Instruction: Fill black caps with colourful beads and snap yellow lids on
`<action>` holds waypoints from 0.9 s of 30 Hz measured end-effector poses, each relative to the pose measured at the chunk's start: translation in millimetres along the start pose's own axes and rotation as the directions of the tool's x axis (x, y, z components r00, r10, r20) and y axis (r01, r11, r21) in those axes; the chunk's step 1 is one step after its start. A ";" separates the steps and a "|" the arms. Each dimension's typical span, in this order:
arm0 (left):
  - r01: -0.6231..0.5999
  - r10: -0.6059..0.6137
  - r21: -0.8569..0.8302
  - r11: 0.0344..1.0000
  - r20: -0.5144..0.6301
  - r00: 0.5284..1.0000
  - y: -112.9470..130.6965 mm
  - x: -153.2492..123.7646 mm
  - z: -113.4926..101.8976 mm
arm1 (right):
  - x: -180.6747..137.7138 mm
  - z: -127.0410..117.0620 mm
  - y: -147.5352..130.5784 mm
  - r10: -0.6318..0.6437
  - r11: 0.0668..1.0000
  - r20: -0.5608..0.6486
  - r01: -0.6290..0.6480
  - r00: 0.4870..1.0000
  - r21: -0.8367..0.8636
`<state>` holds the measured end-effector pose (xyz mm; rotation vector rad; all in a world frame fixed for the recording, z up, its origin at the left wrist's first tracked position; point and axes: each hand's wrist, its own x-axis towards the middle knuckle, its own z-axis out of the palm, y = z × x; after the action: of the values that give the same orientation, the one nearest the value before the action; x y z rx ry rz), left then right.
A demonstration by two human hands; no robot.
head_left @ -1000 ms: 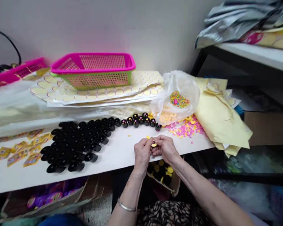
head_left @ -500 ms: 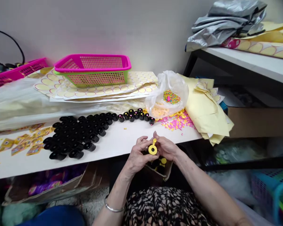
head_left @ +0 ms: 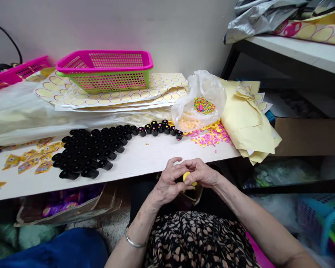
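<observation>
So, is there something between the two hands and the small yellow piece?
Nothing visible does. The left hand and the right hand both clasp the yellow piece in their fingers, just in front of the table edge.

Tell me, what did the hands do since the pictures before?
The left hand and right hand pulled back from over the table toward the lap and closed tighter around the yellow cap, so it is mostly hidden. Both kept hold of it. The black cups, pink basket and bead bag stayed put.
</observation>
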<state>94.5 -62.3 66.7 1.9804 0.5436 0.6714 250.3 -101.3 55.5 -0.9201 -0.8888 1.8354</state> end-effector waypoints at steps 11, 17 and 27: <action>0.121 -0.122 -0.069 0.990 -0.013 0.992 -20.3 9.3 -35.5 | -6.1 3.2 46.7 -0.102 0.612 -0.218 -0.111 0.971 -0.783; 0.398 -0.188 0.331 0.856 -0.518 0.835 -56.0 80.2 -29.4 | 1.7 -7.9 76.6 -0.084 -0.012 -0.320 -0.322 0.944 -0.947; 0.424 -0.047 0.552 0.718 -0.569 0.821 -61.8 107.0 -16.7 | 28.4 -18.6 -6.5 -0.539 0.254 -0.250 -0.128 0.804 -0.959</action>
<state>157.8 42.7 44.0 2.2910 1.5470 0.9382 258.9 -69.3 45.7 -1.8292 -1.6739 0.4485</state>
